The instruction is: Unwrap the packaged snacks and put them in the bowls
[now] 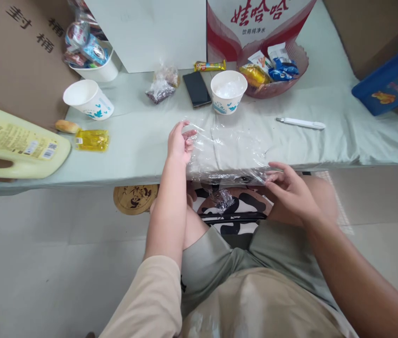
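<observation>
A thin sheet of clear plastic film [227, 145] is spread between my hands over the table's front edge. Its lower part hangs down, crumpled, above my lap. My left hand [180, 143] has its fingers curled on the film's left side. At the lower right corner, my right hand [287, 185] pinches the film between thumb and fingers. Just beyond the film stands a white paper cup [228, 92] with crumpled clear plastic in it. A black phone [196, 89] lies to the left of that cup.
A white utility knife [301, 123] lies right of the film. Behind it sits a pink bowl [299, 70] of snack packets. On the left are another paper cup [88, 99], a yellow packet [92, 140] and a large yellow jug [16, 145]. Cardboard boxes stand along the back.
</observation>
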A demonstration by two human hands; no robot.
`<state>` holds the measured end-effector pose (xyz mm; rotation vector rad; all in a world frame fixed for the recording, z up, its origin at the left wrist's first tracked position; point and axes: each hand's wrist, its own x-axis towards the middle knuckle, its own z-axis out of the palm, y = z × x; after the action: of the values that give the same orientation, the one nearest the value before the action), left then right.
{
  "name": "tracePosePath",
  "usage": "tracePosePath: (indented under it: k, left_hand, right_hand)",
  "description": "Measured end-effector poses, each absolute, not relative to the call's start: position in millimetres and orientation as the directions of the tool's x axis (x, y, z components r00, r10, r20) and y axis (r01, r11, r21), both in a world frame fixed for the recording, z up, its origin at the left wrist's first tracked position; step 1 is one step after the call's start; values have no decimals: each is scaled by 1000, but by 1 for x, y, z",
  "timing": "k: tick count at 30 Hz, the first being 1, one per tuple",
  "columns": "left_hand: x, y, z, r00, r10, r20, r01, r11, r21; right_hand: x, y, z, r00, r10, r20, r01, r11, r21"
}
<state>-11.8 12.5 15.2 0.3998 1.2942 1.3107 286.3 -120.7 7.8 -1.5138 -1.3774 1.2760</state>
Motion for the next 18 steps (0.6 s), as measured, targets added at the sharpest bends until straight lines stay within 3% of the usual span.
tracePosePath:
  k: [2, 4, 7, 12, 18]
  left_hand:
    - [-11, 13, 15, -251, 855, -454, -453, 311, 836]
    - [-10, 14, 14, -247, 859, -449, -448, 310, 839]
    - [-7, 14, 15, -241, 851, -466, -470, 317, 824]
    - [-5, 12, 17, -280, 851, -445, -431, 303, 850]
    - [-7, 11, 16, -307, 872, -381, -358, 266, 895]
  right_hand:
    - [288, -118, 16, 21, 985, -172, 191, -173, -966]
    - [289, -113, 27, 95, 967, -234, 53, -240, -969]
    - [285, -109, 41, 77, 937, -340, -82, -334, -939]
    - [277, -121, 40, 47, 909, -413, -65, -410, -910]
    - [282, -135, 23, 33, 950, -309, -78, -306, -949]
